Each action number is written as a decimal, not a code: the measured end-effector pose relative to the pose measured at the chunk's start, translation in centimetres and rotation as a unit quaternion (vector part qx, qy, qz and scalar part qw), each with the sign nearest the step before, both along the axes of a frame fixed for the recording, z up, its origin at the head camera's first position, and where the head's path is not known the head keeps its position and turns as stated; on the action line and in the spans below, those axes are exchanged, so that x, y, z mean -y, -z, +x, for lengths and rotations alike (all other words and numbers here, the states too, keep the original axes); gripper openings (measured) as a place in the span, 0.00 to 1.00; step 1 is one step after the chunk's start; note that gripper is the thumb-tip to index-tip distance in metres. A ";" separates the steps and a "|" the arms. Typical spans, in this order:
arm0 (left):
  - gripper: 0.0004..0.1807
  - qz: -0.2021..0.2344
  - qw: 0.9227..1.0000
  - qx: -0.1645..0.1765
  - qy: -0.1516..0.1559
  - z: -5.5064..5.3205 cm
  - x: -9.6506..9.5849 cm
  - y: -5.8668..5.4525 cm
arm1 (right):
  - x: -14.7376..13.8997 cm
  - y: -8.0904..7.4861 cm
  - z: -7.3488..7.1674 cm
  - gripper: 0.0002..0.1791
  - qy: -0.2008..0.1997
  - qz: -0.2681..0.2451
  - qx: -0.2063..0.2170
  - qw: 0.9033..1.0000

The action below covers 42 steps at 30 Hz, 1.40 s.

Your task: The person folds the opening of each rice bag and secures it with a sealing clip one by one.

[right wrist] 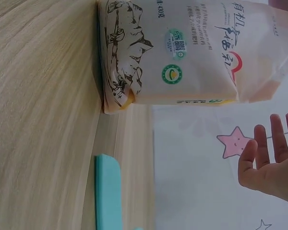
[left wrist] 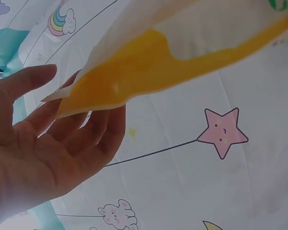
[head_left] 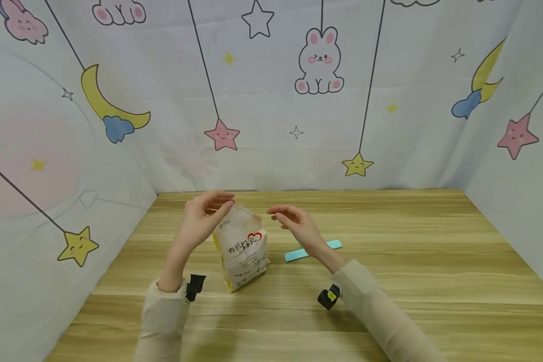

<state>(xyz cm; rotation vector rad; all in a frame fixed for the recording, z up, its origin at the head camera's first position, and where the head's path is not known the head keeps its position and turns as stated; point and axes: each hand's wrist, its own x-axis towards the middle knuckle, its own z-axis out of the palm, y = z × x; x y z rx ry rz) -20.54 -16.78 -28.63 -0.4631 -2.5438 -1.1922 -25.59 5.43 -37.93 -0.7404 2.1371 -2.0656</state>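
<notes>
1. Both hands were loosely curved and gripped nothing. The left hand was at the upper left of the organic-food bag; whether its fingers touched was unclear. The right hand hovered right of the bag's top, apart from it.
2. The bag stood on the wood-grain table, left of centre. Its full lower part suggested some weight and soft, shifting contents; a broad hold round both sides would suit it.
3. Right of the bag lay a turquoise strip, probably a bag-sealing clip: likely light, stiff, smooth, best pinched by its long edges.
4. The bag's creased top looked thin and easily crumpled, best pinched flat near its corners.
5. Farthest hung a cartoon-printed curtain.
</notes>
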 end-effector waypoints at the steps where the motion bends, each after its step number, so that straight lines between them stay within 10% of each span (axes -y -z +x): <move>1: 0.13 -0.010 1.000 0.001 0.005 0.0 0.1 -0.1 | 0.2 0.1 -0.1 0.18 0.000 0.002 -0.004 1.000; 23: 0.09 -0.217 0.964 0.097 0.122 -2.4 -0.2 -3.8 | 2.4 1.5 -0.8 0.17 0.001 0.012 -0.028 1.000; 42: 0.08 -0.229 0.948 0.122 0.185 -4.2 0.5 -3.7 | 4.0 2.3 -0.8 0.14 0.044 -0.032 -0.018 0.998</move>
